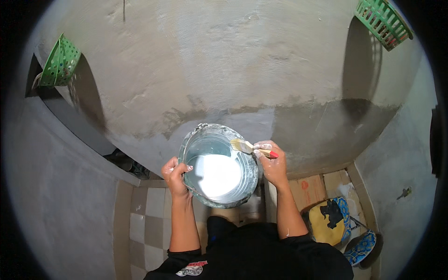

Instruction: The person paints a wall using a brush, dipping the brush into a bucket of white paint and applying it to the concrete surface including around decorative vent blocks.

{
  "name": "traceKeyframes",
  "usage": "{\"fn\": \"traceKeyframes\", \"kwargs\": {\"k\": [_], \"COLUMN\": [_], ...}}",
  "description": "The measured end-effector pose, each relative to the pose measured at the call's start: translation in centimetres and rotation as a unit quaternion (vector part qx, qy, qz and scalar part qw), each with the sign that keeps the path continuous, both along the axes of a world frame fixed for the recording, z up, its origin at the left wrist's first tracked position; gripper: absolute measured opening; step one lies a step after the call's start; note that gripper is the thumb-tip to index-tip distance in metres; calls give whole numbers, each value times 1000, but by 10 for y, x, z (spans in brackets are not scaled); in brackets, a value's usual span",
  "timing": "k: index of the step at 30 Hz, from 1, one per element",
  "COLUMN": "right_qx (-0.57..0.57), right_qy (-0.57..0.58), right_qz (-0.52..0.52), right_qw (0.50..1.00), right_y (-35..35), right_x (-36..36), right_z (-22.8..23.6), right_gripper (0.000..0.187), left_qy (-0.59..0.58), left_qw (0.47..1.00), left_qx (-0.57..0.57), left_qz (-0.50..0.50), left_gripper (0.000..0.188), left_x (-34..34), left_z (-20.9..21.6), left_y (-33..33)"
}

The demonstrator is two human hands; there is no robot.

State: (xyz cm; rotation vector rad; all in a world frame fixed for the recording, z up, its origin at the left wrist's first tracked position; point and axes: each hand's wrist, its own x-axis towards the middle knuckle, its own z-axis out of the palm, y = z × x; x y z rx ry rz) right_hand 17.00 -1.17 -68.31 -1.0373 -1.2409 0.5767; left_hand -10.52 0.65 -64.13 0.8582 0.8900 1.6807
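Note:
A dark, paint-smeared bucket [252, 179] is held up in front of me, tilted so its inside shows. White paint [218, 175] lies in its bottom. My left hand [176, 176] is closed on the bucket's left rim, thumb over the edge. In my right hand [271, 162] is a paintbrush [242, 146] with pale bristles and a red-tipped wooden handle, pinched between fingers and thumb. Its bristles are over the bucket's right rim, above the paint; whether they touch the rim I cannot tell. White paint marks the fingers of both hands.
Ahead rises a rough plastered wall [224, 60], patchy and darker low down. Green plastic baskets hang at the upper left [61, 61] and upper right [383, 23]. Flattened cardboard [308, 192] and a yellow-and-blue patterned item [325, 223] lie at right. Checkered tiles [154, 224] cover the floor at left.

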Motion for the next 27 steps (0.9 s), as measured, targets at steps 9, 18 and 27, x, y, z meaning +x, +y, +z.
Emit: {"fn": "traceKeyframes", "kwargs": {"k": [9, 18, 27], "right_qx": [9, 52, 33], "right_qy": [78, 346, 241], "right_qz": [-26, 70, 11], "right_qw": [997, 934, 970], "right_y": [2, -4, -39], "right_x": [15, 30, 8], "right_z": [-15, -16, 14], "right_gripper": [9, 10, 8], "left_qy": [-19, -111, -122], "left_qw": [999, 989, 983], "left_qx": [36, 91, 88], "left_qz": [-8, -46, -103], "left_gripper": [22, 16, 15], "left_x": [8, 10, -6], "left_z": [-3, -19, -12], "left_y": [-3, 2, 5]}}
